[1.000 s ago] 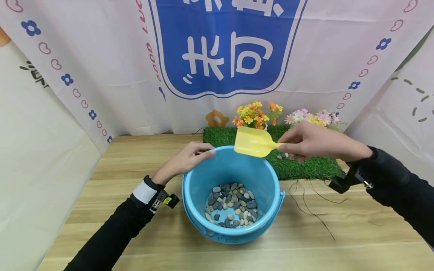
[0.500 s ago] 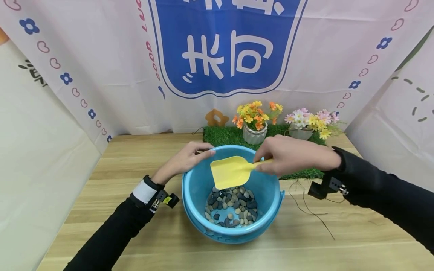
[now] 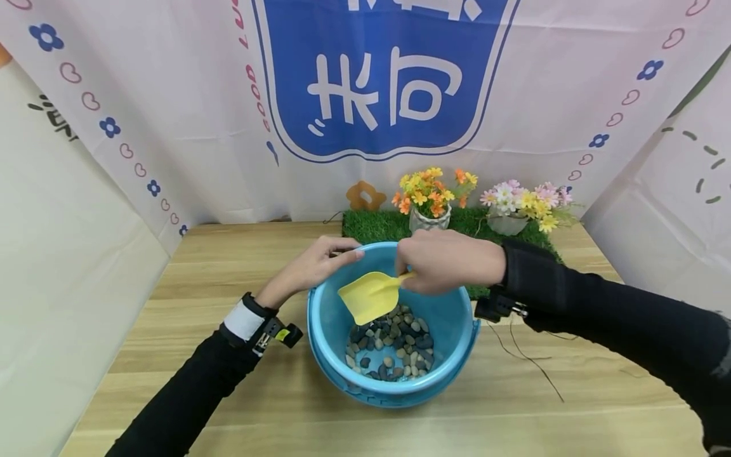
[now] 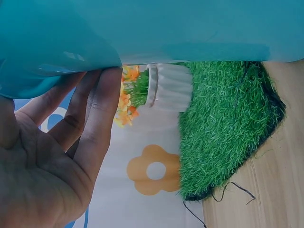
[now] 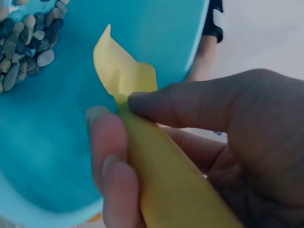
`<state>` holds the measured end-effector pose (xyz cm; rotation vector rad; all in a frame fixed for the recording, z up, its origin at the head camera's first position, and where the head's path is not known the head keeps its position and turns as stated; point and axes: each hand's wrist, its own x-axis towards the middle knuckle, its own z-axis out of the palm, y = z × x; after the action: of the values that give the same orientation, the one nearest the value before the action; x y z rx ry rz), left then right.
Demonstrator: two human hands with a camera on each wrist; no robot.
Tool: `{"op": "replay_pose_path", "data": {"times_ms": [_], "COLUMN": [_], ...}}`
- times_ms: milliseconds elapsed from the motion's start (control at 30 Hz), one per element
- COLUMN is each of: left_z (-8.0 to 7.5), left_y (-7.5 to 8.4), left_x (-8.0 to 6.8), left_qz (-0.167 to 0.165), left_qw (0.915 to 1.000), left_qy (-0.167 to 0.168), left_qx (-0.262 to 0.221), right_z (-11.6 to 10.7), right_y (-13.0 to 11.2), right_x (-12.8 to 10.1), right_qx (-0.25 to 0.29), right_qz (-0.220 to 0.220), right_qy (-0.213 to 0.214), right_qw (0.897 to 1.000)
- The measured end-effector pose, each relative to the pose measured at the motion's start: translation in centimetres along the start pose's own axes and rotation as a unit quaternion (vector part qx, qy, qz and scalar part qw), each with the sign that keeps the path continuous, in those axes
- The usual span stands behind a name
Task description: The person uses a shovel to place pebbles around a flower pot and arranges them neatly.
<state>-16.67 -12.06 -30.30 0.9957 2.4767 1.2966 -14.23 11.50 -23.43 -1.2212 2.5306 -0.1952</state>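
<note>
A: Right hand [image 3: 448,260]?
B: Fingers wrapped round the handle of the yellow shovel [image 3: 368,296]; its blade points down inside the blue bucket [image 3: 342,304], just above the pebbles [image 3: 394,346].
A: Left hand [image 3: 311,266]?
B: Fingers straight, resting on the bucket's far rim, holding nothing.

Bright even light, soft shadows, wrist views blurred
</note>
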Motion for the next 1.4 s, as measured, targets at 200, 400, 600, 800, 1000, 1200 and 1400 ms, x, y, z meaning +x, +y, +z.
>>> {"op": "replay_pose_path", "data": {"times_ms": [200,400,600,800,1000,1200,1400], "left_z": [-0.1,0.0,-0.1,0.0,0.0,0.0,-0.1], "left_y": [0.0,0.0,-0.2,-0.3,-0.3,-0.3,-0.2], "left_x": [0.1,0.0,0.0,0.0,-0.1,-0.1,-0.1], "left_qz": [0.002,0.005,0.009,0.011,0.008,0.007,0.010], "left_qw": [0.9999,0.9998,0.9997,0.9995,0.9994,0.9993,0.9995], "left_qy": [-0.006,-0.004,-0.002,-0.003,-0.005,-0.003,0.000], "left_qx": [-0.010,-0.017,-0.023,-0.028,-0.033,-0.036,-0.030], "right_z": [0.8,1.8,2.3,3.3,4.1,4.3,4.3], "right_y": [-0.4,-0.9,-1.4,-1.4,-1.0,-0.7,-0.1], "right_x": [1.5,3.0,4.4,5.4,5.5,5.7,6.7], "right_qx": [-0.038,-0.087,-0.099,-0.114,-0.138,-0.138,-0.088], "right_qz": [0.007,0.006,0.011,0.036,0.034,0.021,0.013], "right_qy": [-0.045,-0.068,-0.084,-0.113,-0.137,-0.163,-0.266], "right_qw": [0.998,0.994,0.991,0.986,0.980,0.977,0.960]}}
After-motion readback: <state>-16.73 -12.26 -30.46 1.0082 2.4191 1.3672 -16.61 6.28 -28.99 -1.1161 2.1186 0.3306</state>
